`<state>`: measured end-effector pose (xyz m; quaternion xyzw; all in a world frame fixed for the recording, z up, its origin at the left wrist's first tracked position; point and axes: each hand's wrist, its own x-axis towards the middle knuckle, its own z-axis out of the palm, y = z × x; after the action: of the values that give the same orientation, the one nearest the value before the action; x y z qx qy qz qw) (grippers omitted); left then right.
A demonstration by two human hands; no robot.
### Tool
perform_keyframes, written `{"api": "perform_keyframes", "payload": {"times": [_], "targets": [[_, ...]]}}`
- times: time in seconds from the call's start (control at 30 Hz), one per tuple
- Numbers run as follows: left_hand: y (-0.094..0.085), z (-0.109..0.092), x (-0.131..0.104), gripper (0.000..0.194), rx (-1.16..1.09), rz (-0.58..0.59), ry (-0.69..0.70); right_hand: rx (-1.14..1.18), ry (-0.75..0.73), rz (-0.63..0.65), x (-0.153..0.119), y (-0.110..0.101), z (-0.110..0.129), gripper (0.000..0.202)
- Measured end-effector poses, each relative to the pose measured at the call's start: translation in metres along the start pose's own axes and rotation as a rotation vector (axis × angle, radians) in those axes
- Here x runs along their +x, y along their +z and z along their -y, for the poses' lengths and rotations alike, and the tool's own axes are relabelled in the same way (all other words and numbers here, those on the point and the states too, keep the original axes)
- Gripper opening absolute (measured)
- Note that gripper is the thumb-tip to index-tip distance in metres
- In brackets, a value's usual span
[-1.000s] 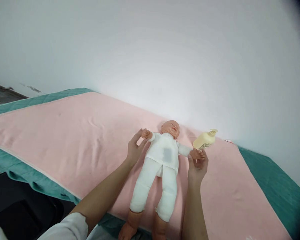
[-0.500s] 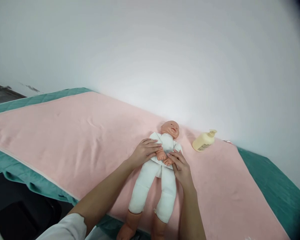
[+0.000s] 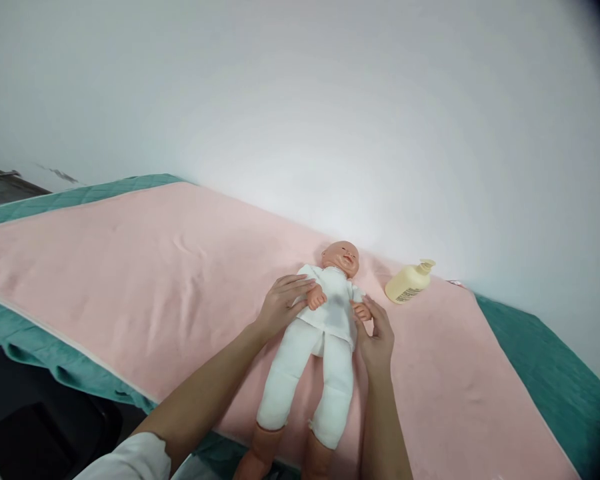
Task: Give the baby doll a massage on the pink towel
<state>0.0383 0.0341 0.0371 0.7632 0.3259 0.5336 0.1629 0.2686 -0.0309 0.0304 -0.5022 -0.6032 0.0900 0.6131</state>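
A baby doll in a white top and white trousers lies on its back, head toward the wall. My left hand is closed around the doll's arm on the left, fingers over the sleeve and thumb below. The doll's small fist shows past my fingertips. On the other side my right hand grips the doll's other forearm, whose little hand pokes out between thumb and fingers. Both doll arms are bent at the sides of its chest. Its feet reach the near edge, partly cut off.
Right of the doll's head, a pale yellow pump bottle stands tilted in view near the wall. A pink blanket covers the teal padded bed cover. Something black is at the lower left.
The doll's arms have moved apart, from close together over its belly out to its sides. My right hand moved right with one arm, my left hand slightly left with the other.
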Motion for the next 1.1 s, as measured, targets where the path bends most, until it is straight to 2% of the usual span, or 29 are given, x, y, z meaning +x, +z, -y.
{"api": "perform_keyframes", "payload": {"times": [0.13, 0.2, 0.37, 0.43, 0.5, 0.63, 0.83, 1.0, 1.1], "targets": [[-0.007, -0.009, 0.001, 0.034, -0.186, -0.211, -0.369, 0.170, 0.206, -0.276, 0.003, -0.002, 0.001, 0.060], [-0.013, -0.010, 0.004, 0.036, -0.281, -0.290, -0.525, 0.202, 0.288, -0.398, 0.005, -0.006, -0.005, 0.062], [-0.023, 0.005, 0.011, 0.036, -0.552, -0.524, -0.706, 0.294, 0.581, -0.529, 0.002, -0.028, -0.039, 0.051], [-0.024, 0.012, 0.011, 0.034, -0.643, -0.583, -0.784, 0.318, 0.768, -0.552, 0.001, -0.034, -0.054, 0.039], [-0.024, 0.017, 0.010, 0.028, -0.743, -0.636, -0.871, 0.360, 0.860, -0.584, -0.001, -0.036, -0.066, 0.028], [-0.023, 0.026, 0.010, 0.012, -0.966, -0.742, -1.012, 0.529, 0.785, -0.635, -0.001, -0.032, -0.075, 0.022], [-0.020, 0.038, 0.009, 0.011, -1.017, -0.799, -1.078, 0.675, 0.872, -0.651, 0.001, -0.032, -0.072, 0.025], [-0.019, 0.041, 0.007, 0.006, -1.009, -0.799, -1.064, 0.610, 0.830, -0.557, -0.002, -0.035, -0.076, 0.026], [-0.019, 0.039, 0.005, 0.006, -0.981, -0.759, -1.020, 0.502, 0.674, -0.446, -0.004, -0.037, -0.078, 0.027]]}}
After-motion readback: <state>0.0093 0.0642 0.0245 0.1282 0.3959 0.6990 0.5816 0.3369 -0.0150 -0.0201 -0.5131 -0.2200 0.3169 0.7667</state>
